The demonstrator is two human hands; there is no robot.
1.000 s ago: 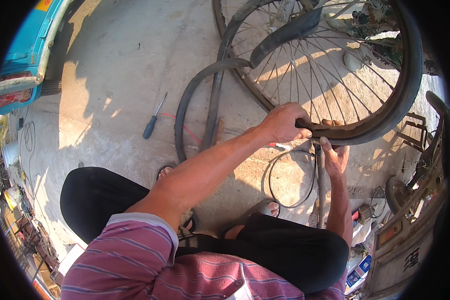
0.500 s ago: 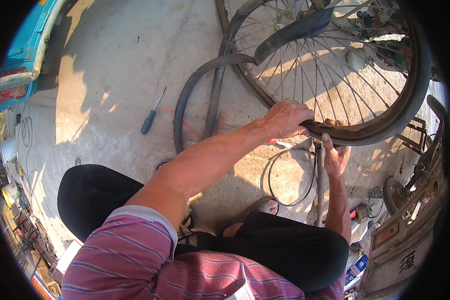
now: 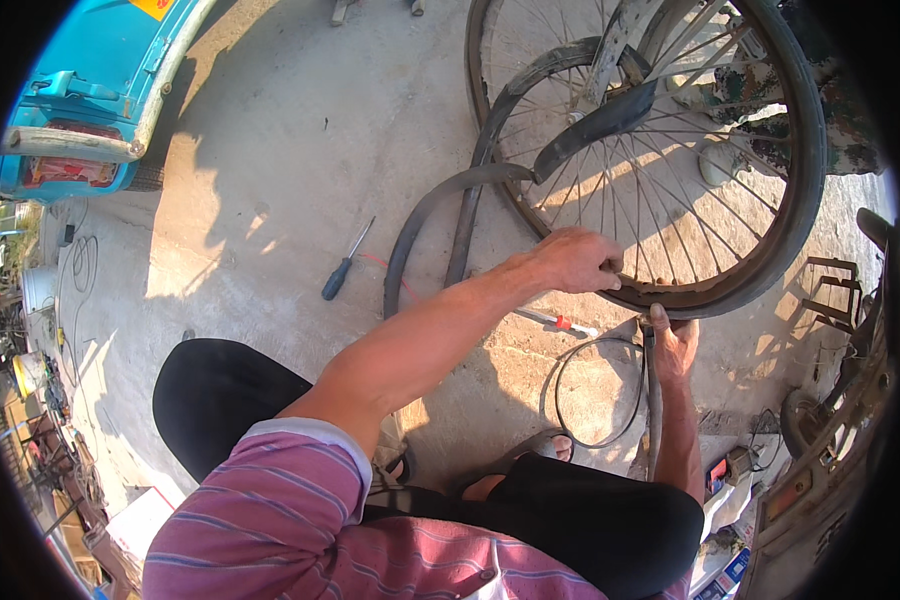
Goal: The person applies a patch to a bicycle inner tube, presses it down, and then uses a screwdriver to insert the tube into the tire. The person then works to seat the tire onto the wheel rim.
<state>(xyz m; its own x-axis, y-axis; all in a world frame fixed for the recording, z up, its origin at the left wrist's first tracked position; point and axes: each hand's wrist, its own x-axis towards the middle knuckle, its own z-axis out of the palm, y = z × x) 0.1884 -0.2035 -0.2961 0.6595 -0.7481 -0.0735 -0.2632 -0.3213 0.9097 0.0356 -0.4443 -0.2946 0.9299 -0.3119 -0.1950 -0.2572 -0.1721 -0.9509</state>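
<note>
At the wheel (image 3: 720,285), your right hand (image 3: 676,345) grips the tyre (image 3: 810,180); your left hand (image 3: 578,260), grip unclear, touches it; loose inner tube (image 3: 408,225) hangs outside.

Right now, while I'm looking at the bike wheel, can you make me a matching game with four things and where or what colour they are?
1. Screwdriver
2. Right hand
3. Vehicle at upper left
4. Trousers

A. Black
B. Holding the wheel's lower edge
C. Turquoise
D. Lying on the ground

Pairs: 1-D, 2-B, 3-C, 4-A
</note>
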